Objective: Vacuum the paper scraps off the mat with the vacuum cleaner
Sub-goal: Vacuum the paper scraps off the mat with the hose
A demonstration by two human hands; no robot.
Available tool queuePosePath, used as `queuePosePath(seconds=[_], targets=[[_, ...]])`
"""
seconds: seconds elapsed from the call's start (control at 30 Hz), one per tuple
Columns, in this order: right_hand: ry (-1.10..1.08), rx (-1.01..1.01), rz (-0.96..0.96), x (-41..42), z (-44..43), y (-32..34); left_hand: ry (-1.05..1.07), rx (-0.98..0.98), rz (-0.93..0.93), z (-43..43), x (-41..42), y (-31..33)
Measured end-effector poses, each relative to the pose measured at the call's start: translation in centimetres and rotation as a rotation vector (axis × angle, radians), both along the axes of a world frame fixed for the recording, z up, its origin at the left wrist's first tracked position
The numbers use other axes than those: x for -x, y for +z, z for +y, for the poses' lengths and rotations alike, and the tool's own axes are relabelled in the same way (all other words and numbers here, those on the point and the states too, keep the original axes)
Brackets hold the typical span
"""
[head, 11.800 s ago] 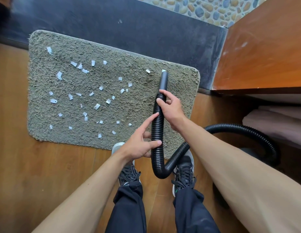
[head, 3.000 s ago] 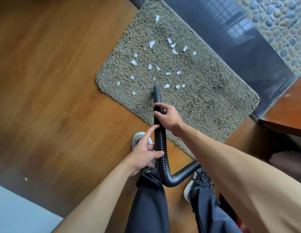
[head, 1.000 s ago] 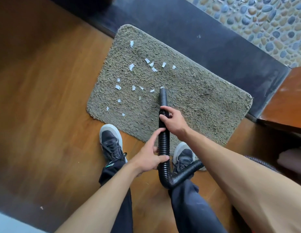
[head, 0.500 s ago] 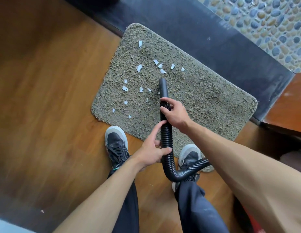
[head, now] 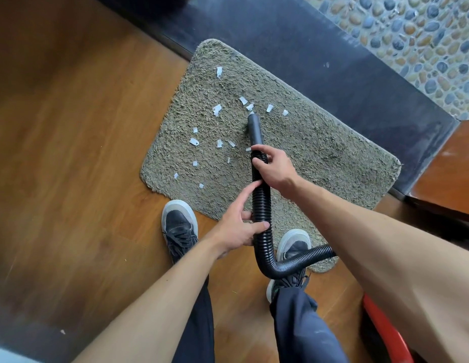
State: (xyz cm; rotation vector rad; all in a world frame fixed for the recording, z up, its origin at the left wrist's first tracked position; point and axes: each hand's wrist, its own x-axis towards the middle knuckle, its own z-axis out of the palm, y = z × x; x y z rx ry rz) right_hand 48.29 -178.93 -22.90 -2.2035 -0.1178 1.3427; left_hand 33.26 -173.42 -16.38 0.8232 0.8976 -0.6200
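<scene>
A black ribbed vacuum hose [head: 262, 205] was held over a shaggy grey-green mat [head: 319, 153], mid-frame.
It was gripped by the right hand [head: 276, 172] and, lower, the left hand [head: 238, 230]; white paper scraps [head: 217, 109] were scattered by its nozzle [head: 255, 129].

Shaggy, rough cloth mat [head: 319, 153]; thin white paper scraps [head: 217, 109]; ribbed, glossy black plastic hose [head: 262, 205]; smooth, polished wood floor [head: 84, 127].

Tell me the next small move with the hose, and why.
Probably push the nozzle slightly forward: a cluster of scraps lies on the mat just past its tip. The right hand and left hand both grip the hose, so no regrip seems needed.
</scene>
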Motion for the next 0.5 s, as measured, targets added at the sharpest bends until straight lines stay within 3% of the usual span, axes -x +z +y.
queuePosePath(seconds=[0.5], targets=[[0.043,0.007,-0.002,-2.0,2.2,0.5,0.03,-0.005,-0.003,1.2,-1.8,-0.6]])
